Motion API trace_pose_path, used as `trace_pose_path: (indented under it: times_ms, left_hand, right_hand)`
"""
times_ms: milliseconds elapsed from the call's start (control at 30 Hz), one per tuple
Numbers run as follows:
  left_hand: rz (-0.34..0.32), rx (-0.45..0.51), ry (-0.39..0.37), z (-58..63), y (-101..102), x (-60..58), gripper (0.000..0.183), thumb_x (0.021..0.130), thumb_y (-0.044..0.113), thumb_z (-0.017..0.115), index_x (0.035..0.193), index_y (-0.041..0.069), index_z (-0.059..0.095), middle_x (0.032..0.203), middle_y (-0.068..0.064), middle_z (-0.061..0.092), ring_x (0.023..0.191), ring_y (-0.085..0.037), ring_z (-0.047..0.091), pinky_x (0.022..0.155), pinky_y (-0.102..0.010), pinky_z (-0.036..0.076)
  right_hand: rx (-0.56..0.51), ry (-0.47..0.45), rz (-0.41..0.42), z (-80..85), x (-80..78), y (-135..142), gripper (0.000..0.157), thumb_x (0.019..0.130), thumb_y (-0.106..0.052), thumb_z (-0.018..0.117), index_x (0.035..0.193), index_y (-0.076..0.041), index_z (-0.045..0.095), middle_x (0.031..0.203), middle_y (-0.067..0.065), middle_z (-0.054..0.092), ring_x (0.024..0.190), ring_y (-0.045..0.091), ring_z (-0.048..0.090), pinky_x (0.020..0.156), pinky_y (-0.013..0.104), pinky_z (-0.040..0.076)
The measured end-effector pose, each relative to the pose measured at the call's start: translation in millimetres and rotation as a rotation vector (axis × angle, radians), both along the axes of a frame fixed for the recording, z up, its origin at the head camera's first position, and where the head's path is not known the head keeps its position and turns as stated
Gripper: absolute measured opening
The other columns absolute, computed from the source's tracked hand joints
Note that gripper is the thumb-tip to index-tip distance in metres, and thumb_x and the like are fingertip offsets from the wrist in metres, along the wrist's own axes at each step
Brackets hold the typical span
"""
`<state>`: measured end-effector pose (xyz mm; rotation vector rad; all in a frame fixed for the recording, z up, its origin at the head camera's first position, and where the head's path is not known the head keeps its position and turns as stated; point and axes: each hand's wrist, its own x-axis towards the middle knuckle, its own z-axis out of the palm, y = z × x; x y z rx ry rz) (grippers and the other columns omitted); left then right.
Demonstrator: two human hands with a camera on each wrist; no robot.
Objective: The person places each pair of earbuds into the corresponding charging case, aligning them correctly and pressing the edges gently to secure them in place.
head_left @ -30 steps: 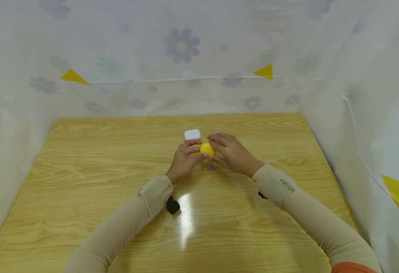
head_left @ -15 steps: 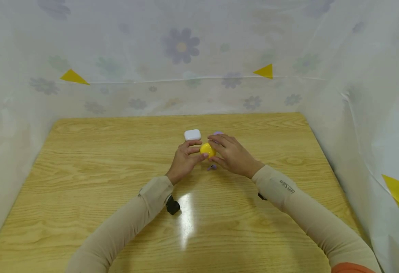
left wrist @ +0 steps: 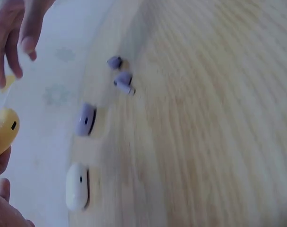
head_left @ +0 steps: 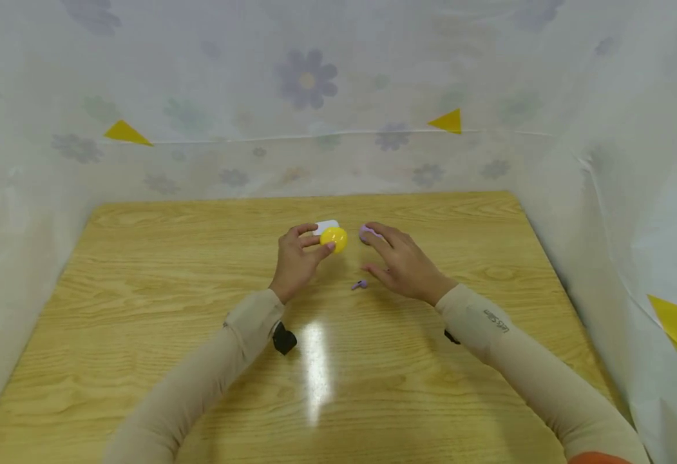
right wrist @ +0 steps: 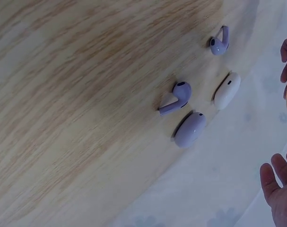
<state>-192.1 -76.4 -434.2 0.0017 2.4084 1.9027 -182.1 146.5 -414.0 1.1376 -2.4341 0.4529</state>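
In the head view my left hand [head_left: 294,263] pinches a glossy yellow earbud case [head_left: 335,239] between thumb and fingers, above the table. The case [left wrist: 6,131] is closed in the left wrist view, with a small dark slot on its side. My right hand [head_left: 406,265] hovers apart from it, fingers loosely spread and holding nothing. Below that hand, a purple earbud case [head_left: 366,234] is partly covered by the fingers. Two purple earbuds, one nearer [right wrist: 178,98] and one farther [right wrist: 220,42] in the right wrist view, lie on the wood. A white earbud case [right wrist: 227,91] rests there too, closed.
The wood-grain table [head_left: 187,309] reaches back to a pale flower-print sheet [head_left: 245,84], which also hangs along both sides. Yellow triangles [head_left: 447,121] are on the sheet. A black wrist camera [head_left: 284,339] sits under the left forearm.
The left hand has moved left and slightly back with the yellow case, now overlapping the white case in the head view. The right hand has come off the yellow case and shifted slightly right.
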Motion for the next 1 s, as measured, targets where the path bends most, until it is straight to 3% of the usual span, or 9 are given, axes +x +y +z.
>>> trace_pose_path:
  times_ms: [67, 100, 200, 333, 533, 733, 833, 1000]
  left_hand:
    - [0.028, -0.044, 0.005, -0.5, -8, -4.9, 0.058, 0.074, 0.036, 0.070, 0.121, 0.010, 0.049, 0.112, -0.011, 0.064, 0.128, -0.022, 0.028, 0.103, -0.036, 0.032]
    - [0.044, -0.059, -0.005, -0.8, -12, -7.3, 0.059, 0.074, 0.036, 0.070, 0.123, 0.011, 0.046, 0.110, -0.012, 0.066, 0.128, -0.022, 0.028, 0.104, -0.038, 0.031]
    - [0.088, -0.144, -0.035, -2.5, -25, -16.1, 0.055, 0.076, 0.041, 0.067, 0.119, 0.011, 0.052, 0.111, -0.009, 0.065, 0.128, -0.022, 0.022, 0.106, -0.046, 0.015]
    - [0.134, -0.259, -0.103, -5.7, -42, -29.5, 0.051, 0.078, 0.046, 0.062, 0.114, 0.010, 0.058, 0.120, -0.004, 0.060, 0.131, -0.025, 0.017, 0.102, -0.054, 0.008]
    - [0.220, -0.364, -0.181, -10.8, -59, -48.2, 0.053, 0.077, 0.051, 0.060, 0.106, 0.007, 0.063, 0.129, -0.003, 0.050, 0.130, -0.031, 0.016, 0.098, -0.055, 0.016]
    - [0.292, -0.421, -0.263, -9.3, -66, -55.7, 0.050, 0.077, 0.050, 0.060, 0.107, 0.010, 0.062, 0.129, -0.007, 0.045, 0.129, -0.033, 0.019, 0.098, -0.054, 0.020]
    - [0.285, -0.452, -0.319, -8.7, -71, -55.1, 0.050, 0.077, 0.051, 0.059, 0.109, 0.012, 0.060, 0.134, -0.010, 0.037, 0.128, -0.036, 0.020, 0.099, -0.054, 0.021]
    - [0.225, -0.509, -0.346, -10.0, -79, -50.8, 0.052, 0.080, 0.050, 0.055, 0.116, 0.012, 0.057, 0.136, -0.012, 0.037, 0.125, -0.039, 0.023, 0.097, -0.054, 0.023]
  right_hand:
    - [0.006, -0.006, -0.008, -1.6, 0.2, 3, 0.059, 0.073, -0.024, 0.072, 0.122, 0.000, 0.048, 0.128, 0.021, 0.046, 0.115, 0.032, 0.049, 0.089, 0.047, 0.045]
    - [0.009, -0.012, -0.013, -2.4, 0.4, 5, 0.058, 0.074, -0.024, 0.071, 0.122, 0.000, 0.049, 0.129, 0.021, 0.046, 0.115, 0.032, 0.049, 0.088, 0.047, 0.045]
    - [0.018, -0.026, -0.041, -4.7, 1.4, 9, 0.054, 0.076, -0.025, 0.070, 0.121, -0.001, 0.050, 0.129, 0.021, 0.046, 0.114, 0.031, 0.049, 0.086, 0.047, 0.045]
    - [0.022, -0.021, -0.063, -7.5, 2.3, 15, 0.051, 0.077, -0.025, 0.068, 0.120, -0.002, 0.051, 0.128, 0.021, 0.047, 0.112, 0.031, 0.050, 0.083, 0.048, 0.046]
    - [0.020, -0.020, -0.045, -11.1, 4.2, 20, 0.051, 0.075, -0.020, 0.070, 0.121, -0.003, 0.052, 0.126, 0.021, 0.049, 0.109, 0.032, 0.052, 0.082, 0.048, 0.046]
    - [0.031, -0.046, -0.052, -14.8, 7.2, 23, 0.045, 0.074, -0.017, 0.071, 0.114, -0.001, 0.056, 0.127, 0.021, 0.049, 0.108, 0.033, 0.053, 0.082, 0.048, 0.046]
    - [0.038, -0.072, -0.063, -15.1, 9.3, 23, 0.043, 0.076, -0.018, 0.069, 0.114, -0.002, 0.056, 0.127, 0.021, 0.048, 0.108, 0.033, 0.053, 0.082, 0.048, 0.047]
    - [0.056, -0.091, -0.076, -17.7, 12.4, 26, 0.042, 0.078, -0.019, 0.067, 0.115, -0.002, 0.055, 0.128, 0.021, 0.048, 0.109, 0.032, 0.052, 0.081, 0.048, 0.047]
